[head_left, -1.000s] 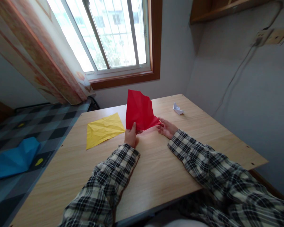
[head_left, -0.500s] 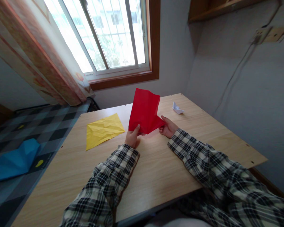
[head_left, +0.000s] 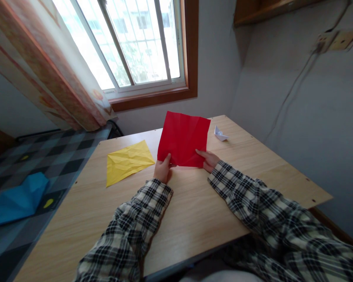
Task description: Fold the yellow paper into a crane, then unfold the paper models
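Observation:
A red sheet of paper (head_left: 184,137) with fold creases is held up, tilted, above the wooden table. At its lower left corner my left hand (head_left: 162,169) pinches the edge, thumb on the near face and fingers behind. My right hand (head_left: 208,159) grips the lower right edge, its thumb lying on the paper and the other fingers mostly hidden behind. The sheet is opened out nearly flat between both hands. Left of it lies a creased yellow sheet of paper (head_left: 129,161), flat on the table, close to my left hand.
A small white paper boat (head_left: 221,134) stands at the back right of the wooden table (head_left: 188,219). Blue folded paper (head_left: 22,199) rests on the checked cloth (head_left: 76,150) to the left. A window (head_left: 135,47) and walls bound the far side.
The red paper's right part, folded inward before, is now spread open to the right. My right hand has shifted its hold from the folded corner to the sheet's lower right edge.

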A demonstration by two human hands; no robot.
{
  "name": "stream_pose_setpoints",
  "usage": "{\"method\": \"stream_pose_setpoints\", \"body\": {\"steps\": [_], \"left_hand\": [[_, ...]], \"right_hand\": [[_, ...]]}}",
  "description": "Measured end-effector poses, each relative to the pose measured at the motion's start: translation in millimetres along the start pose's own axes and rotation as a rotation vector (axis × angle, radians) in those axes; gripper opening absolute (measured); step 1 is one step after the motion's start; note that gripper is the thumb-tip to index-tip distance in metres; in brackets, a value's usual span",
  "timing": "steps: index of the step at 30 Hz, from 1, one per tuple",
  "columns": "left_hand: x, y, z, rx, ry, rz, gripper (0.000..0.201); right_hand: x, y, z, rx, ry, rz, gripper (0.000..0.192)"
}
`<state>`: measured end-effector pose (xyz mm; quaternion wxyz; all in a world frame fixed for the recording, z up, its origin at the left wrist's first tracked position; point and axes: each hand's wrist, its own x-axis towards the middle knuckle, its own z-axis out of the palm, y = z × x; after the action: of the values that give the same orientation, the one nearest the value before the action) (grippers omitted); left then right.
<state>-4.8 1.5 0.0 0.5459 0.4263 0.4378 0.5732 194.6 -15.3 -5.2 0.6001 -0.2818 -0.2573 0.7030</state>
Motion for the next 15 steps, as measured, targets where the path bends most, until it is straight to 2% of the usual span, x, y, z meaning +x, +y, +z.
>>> {"method": "stream_pose_setpoints", "body": {"steps": [4, 7, 15], "left_hand": [[-0.2, -1.4, -0.1, 0.038, 0.0, 0.016, 0.043], [-1.0, 0.6, -0.1, 0.044, -0.007, 0.031, 0.042], [3.1, 9.7, -6.1, 0.075, -0.142, 0.027, 0.041]], "right_hand": [[5.4, 8.1, -6.2, -0.109, 0.129, -0.105, 0.022], [10.5, 10.4, -14.9, -0.303, 0.263, -0.245, 0.022], [9.9, -2.7, -26.2, -0.512, 0.372, -0.383, 0.019]]}}
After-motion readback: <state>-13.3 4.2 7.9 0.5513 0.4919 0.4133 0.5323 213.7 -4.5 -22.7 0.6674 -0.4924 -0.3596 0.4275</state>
